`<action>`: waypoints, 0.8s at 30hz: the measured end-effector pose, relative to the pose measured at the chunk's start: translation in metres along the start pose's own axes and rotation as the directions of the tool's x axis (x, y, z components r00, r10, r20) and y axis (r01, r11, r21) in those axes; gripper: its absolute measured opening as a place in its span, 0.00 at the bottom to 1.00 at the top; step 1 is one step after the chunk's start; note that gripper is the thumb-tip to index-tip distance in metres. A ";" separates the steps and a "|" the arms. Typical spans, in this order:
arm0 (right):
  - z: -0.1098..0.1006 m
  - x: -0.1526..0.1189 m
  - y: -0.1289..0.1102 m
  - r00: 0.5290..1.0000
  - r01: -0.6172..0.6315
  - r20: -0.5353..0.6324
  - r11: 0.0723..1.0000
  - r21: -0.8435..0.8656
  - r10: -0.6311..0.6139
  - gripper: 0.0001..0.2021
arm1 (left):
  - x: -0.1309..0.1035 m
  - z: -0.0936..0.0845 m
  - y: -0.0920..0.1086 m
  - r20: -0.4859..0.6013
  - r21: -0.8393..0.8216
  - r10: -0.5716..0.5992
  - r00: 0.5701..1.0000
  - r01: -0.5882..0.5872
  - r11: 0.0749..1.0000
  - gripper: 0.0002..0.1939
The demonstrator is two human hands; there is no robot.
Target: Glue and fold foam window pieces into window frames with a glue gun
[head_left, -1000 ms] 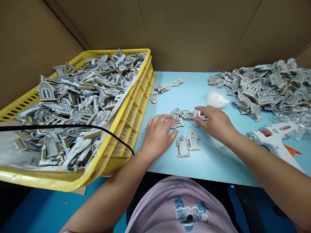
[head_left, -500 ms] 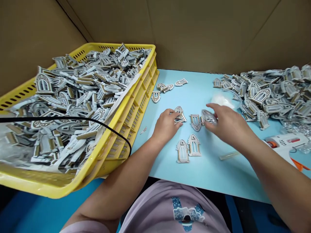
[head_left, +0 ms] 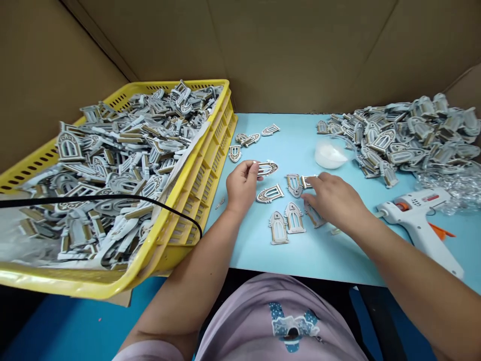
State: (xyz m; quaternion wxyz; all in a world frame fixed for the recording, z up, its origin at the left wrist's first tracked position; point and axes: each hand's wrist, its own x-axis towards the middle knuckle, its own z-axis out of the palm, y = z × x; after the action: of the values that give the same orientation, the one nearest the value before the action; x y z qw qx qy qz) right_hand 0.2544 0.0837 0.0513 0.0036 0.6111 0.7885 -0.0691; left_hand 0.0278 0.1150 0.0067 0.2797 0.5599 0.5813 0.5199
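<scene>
My left hand [head_left: 242,184] pinches a small arched window piece [head_left: 267,168] above the blue table. Below it lies another patterned window piece [head_left: 270,193]. My right hand [head_left: 336,198] reaches over the pieces at the centre, its fingertips at a piece [head_left: 309,181] lying sideways, partly covered. Under that palm a further piece [head_left: 314,215] shows in part. Two pale arched pieces, one [head_left: 278,228] beside the other [head_left: 295,218], lie nearer the front edge, with an upside-down one [head_left: 294,185] above them.
A yellow crate [head_left: 220,150] full of window pieces fills the left, a black cable [head_left: 150,198] across it. At right lie a heap of pieces [head_left: 406,135], a bowl with white contents [head_left: 330,153], crumpled clear plastic [head_left: 454,180] and a white glue gun [head_left: 424,225]. Several pieces lie near the crate.
My left hand has lifted a window piece, uncovering another on the table. The piece from my right hand now lies beside the two pale ones, and that hand is at another piece. The view has shifted.
</scene>
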 end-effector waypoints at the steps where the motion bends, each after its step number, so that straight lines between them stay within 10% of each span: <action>1: -0.001 0.007 -0.002 1.000 0.021 -0.017 0.999 0.028 -0.021 0.18 | 0.000 -0.001 0.001 0.016 -0.056 -0.010 1.000 0.011 0.998 0.19; 11: 0.004 0.046 -0.039 0.987 0.152 -0.093 0.943 0.295 -0.130 0.18 | -0.004 -0.004 0.008 0.055 -0.207 -0.015 0.998 0.026 0.978 0.19; 18: 0.015 0.047 -0.048 0.930 0.367 -0.068 0.914 0.175 -0.360 0.17 | -0.006 -0.011 0.015 -0.251 -0.094 0.100 0.963 -0.127 0.987 0.14; 24: 0.027 0.043 -0.058 0.940 0.340 -0.054 0.939 0.051 -0.337 0.17 | -0.008 -0.013 0.018 -0.247 0.055 0.187 0.951 -0.179 0.982 0.10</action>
State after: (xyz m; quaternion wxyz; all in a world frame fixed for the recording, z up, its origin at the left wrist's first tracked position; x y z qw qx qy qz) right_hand 0.1852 0.1080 0.0266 -0.0439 0.4676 0.8794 -0.0784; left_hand 0.0247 0.1009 0.0253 0.1455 0.5454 0.5657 0.6011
